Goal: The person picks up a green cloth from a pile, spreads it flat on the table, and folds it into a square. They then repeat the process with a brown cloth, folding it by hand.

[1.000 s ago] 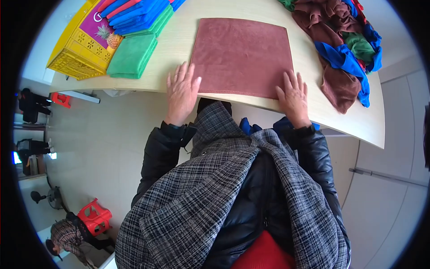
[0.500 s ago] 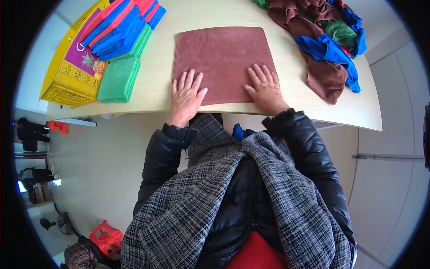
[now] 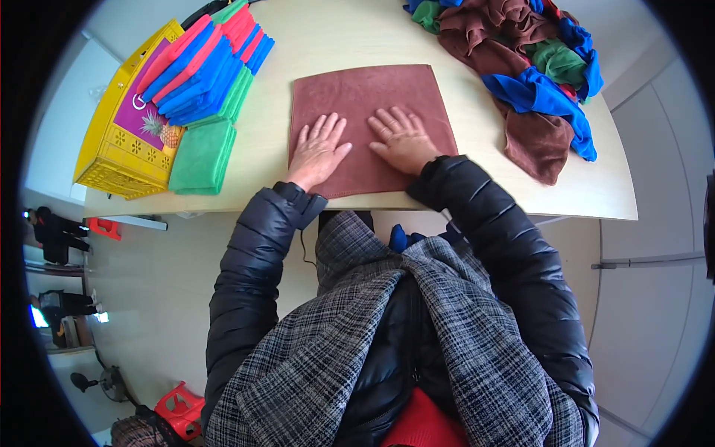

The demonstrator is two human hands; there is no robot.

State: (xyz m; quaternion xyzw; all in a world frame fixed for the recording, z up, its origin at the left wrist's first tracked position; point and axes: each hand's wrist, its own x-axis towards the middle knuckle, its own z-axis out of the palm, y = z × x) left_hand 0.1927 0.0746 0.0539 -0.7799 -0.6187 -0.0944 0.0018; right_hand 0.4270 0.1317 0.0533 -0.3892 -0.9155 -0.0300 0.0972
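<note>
Cloth: a brown cloth (image 3: 369, 104) is spread flat in a single layer on the desk (image 3: 350, 33), roughly square, with a soft, napped surface and a thin hemmed border. Its near edge is laid along the desk's near edge, at about the middle of that edge.
Cloth surface: few wrinkles are seen; the colour is an even reddish brown, slightly lighter where the nap is brushed.
Left hand (image 3: 319, 149): it is laid palm down on the near left part of the cloth, fingers stretched out flat and slightly spread; nothing is gripped.
Right hand (image 3: 402, 136): it is pressed palm down on the near right part of the cloth, fingers extended and a little fanned; nothing is held. The two hands are set close together, not touching.
Pile (image 3: 536, 67): loose brown, blue and green cloths are heaped at the desk's far right corner, just beside the spread cloth's right edge; one brown piece is draped toward the near right edge.
Stacks (image 3: 208, 71): folded red, blue and green cloths are ranged in rows toward the desk's left edge, apart from the spread cloth.
Basket (image 3: 123, 141): a yellow basket is placed at the desk's left edge, touching the stacks.
</note>
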